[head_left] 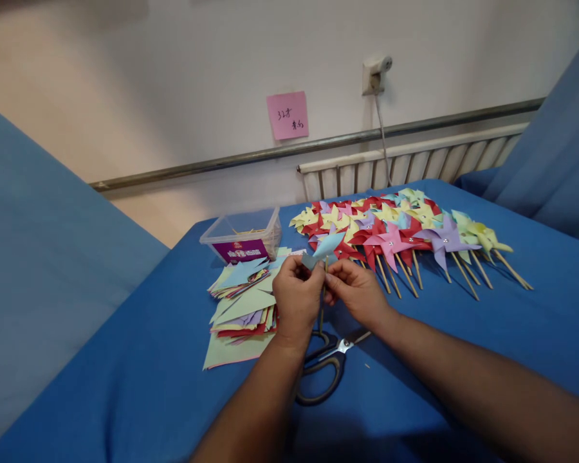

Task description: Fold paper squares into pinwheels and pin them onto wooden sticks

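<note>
A light blue paper pinwheel [330, 244] on a thin wooden stick [322, 316] is held up over the table. My left hand [296, 296] pinches the pinwheel's paper between thumb and fingers. Close against it, my right hand [356, 288] has its fingertips closed around the stick just under the paper; the exact grip is partly hidden. Below the hands lie scissors with dark handles [340, 350], their blades spread a little and pointing right. Left of my left hand, stacks of coloured paper pieces [244, 308] lie on the table.
A clear plastic box [273, 226] with a purple label holds thin sticks at the back left. Many-coloured finished pinwheels [390, 243] lie in rows at the back right on the blue tablecloth [154, 360]. Behind are a radiator [415, 161], a metal pipe [222, 159] and a plugged-in socket [372, 76].
</note>
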Available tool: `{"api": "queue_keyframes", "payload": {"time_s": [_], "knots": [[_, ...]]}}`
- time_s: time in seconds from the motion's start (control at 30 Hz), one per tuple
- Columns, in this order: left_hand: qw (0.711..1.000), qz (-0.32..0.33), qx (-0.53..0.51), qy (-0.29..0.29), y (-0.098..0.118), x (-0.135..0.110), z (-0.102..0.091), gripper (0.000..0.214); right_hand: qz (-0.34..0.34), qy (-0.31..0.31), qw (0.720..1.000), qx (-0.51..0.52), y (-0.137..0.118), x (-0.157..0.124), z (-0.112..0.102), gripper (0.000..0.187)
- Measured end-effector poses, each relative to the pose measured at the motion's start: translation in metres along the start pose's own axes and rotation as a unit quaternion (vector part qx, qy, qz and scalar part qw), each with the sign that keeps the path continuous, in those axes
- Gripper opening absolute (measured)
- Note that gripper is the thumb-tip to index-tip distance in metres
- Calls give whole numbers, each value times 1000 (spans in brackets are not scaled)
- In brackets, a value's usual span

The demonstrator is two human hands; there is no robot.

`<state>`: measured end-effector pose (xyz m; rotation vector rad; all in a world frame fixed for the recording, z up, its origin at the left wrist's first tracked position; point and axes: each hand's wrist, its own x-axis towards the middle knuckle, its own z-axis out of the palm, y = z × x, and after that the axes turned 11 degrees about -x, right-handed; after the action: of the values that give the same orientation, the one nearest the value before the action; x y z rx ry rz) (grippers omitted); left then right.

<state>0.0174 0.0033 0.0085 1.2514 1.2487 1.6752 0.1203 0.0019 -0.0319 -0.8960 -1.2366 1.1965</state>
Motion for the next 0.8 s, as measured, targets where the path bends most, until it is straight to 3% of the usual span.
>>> {"api": "queue_keyframes", "payload": {"time_s": [0.4,0.8], "knots": [[1000,13,5,-2,-2,0,0,17,3,-1,1000,-5,0,0,0,37],[995,67,78,0,-5,-2,-2,11,10,7,1000,-14,3,0,2,29]]}}
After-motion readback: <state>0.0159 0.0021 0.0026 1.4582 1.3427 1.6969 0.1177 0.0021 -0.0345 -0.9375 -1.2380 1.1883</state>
